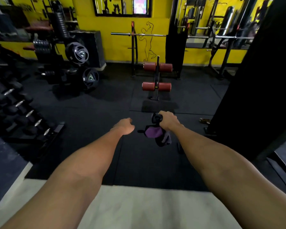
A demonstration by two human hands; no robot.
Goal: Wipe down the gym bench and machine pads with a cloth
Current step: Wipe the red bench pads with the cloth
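My right hand (168, 120) is stretched forward and grips a bunched purple and grey cloth (155, 133) that hangs below the fist. To its left, my left hand (124, 127) is held out with fingers loosely curled and holds nothing. Ahead on the black floor stands a sit-up bench (157, 104) with a dark pad at its near end and two pairs of red roller pads (157, 76) higher up on its post. Both hands are short of the bench and touch none of it.
A dumbbell rack (15, 109) runs along the left. Weight plates (77, 52) hang on a stand at the back left. A barbell rack (139, 35) stands by the yellow wall. A black machine column (257, 80) rises at the right. A pale step edge (139, 204) lies underfoot.
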